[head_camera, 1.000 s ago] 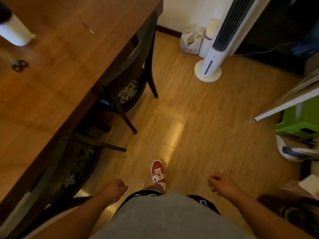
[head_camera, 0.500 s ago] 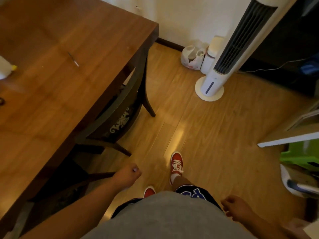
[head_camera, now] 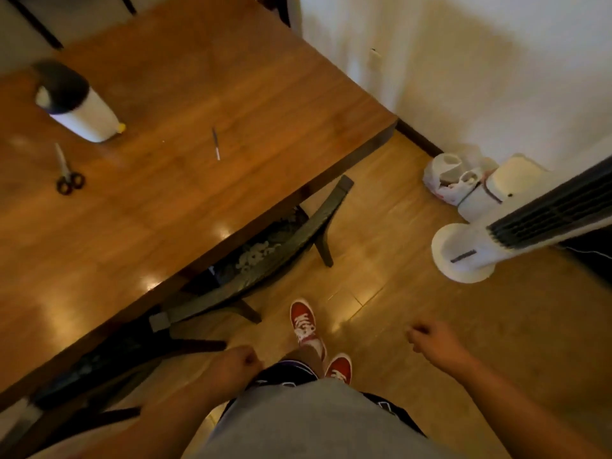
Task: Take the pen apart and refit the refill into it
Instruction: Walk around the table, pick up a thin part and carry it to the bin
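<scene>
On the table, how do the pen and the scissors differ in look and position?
The pen is a single thin straight stick, dark with a pale end; the scissors have pale blades and two dark ring handles. The pen lies near the middle of the table, closer to the wall-side edge; the scissors lie further left, below the white container. Both lie flat and untouched, apart from both hands.

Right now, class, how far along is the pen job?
Done: nothing. The pen lies whole on the table, untouched. In hand: nothing; the left hand and right hand hang loosely curled by the person's sides, over the floor. Left: picking it up, taking it apart and refitting the refill.
</scene>
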Tool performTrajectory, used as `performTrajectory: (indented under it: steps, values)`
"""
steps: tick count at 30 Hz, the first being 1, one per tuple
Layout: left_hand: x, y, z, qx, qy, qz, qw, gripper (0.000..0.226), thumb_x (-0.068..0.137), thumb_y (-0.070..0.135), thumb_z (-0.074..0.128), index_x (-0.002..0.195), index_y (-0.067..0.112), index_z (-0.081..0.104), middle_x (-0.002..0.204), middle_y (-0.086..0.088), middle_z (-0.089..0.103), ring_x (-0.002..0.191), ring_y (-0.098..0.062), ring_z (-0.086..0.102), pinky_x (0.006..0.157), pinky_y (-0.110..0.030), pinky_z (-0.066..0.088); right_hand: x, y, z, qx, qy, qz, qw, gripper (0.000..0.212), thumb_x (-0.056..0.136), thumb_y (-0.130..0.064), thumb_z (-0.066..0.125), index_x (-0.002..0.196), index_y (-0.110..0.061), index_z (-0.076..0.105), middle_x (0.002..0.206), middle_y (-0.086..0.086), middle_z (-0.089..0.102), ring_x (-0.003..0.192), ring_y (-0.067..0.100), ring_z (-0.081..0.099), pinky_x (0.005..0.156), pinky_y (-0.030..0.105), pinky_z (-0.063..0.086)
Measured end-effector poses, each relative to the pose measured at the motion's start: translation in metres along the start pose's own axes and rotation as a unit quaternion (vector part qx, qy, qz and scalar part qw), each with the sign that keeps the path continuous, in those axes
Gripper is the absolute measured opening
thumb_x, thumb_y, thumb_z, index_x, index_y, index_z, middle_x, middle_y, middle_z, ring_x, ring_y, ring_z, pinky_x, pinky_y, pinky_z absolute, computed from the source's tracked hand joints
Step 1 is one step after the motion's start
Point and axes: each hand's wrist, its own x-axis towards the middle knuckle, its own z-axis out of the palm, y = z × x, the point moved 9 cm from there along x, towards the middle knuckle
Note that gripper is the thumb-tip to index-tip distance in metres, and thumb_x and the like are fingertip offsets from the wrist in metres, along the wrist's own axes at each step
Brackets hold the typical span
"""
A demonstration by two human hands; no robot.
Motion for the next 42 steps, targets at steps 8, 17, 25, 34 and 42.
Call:
performTrajectory:
  steps: [8,17,25,34,42]
  values:
    - [-0.016,0.099,-0.112,-0.182,-0.001,0.173,0.968,0.013,0.087,0.051,0.056,0.096,0.045,0.063,0.093,0.025,0.065,0.090,0.006,0.061,0.073,-0.021,0.050,0.003,-0.223,-0.049,-0.032,-0.013,-0.212,0.977,0.009,0.090,-0.038,0.059,0.097,-0.043,0.063,0.094,-0.015,0.067,0.089,0.000,0.063,0.068,0.014,0.048]
    - [0.070,0.092,-0.259,-0.171,0.194,0.128,0.957,0.013,0.089,0.046,0.056,0.100,0.040,0.058,0.093,0.019,0.062,0.086,0.004,0.058,0.073,-0.019,0.048,0.048,-0.379,-0.028,-0.054,-0.096,-0.275,0.955,0.007,0.092,-0.037,0.059,0.094,-0.036,0.066,0.088,-0.005,0.067,0.083,0.012,0.065,0.072,0.028,0.053]
    - [0.163,0.014,-0.282,-0.112,0.332,-0.106,0.931,0.061,0.082,0.058,0.054,0.133,0.027,0.038,0.139,-0.003,0.046,0.130,-0.025,0.041,0.102,-0.045,0.045,0.156,-0.455,0.035,-0.145,-0.201,-0.195,0.949,0.015,0.090,-0.047,0.058,0.090,-0.033,0.065,0.096,-0.005,0.066,0.086,0.015,0.065,0.080,0.039,0.056]
    - [0.203,-0.010,-0.283,-0.079,0.384,-0.184,0.901,0.087,0.080,0.081,0.021,0.149,0.028,0.011,0.162,-0.008,0.009,0.150,-0.027,0.000,0.119,-0.058,0.007,0.248,-0.556,0.094,-0.309,-0.064,-0.290,0.904,0.032,0.090,-0.054,0.050,0.083,-0.023,0.059,0.073,-0.003,0.063,0.067,0.017,0.062,0.059,0.036,0.054]
    - [0.232,-0.016,-0.317,-0.051,0.407,-0.217,0.886,0.089,0.079,0.082,0.016,0.151,0.029,0.011,0.162,-0.008,0.009,0.150,-0.026,-0.001,0.118,-0.060,0.004,0.264,-0.616,0.127,-0.415,0.056,-0.370,0.830,0.048,0.089,-0.057,0.051,0.113,-0.016,0.057,0.094,0.004,0.068,0.082,0.022,0.066,0.049,0.028,0.042]
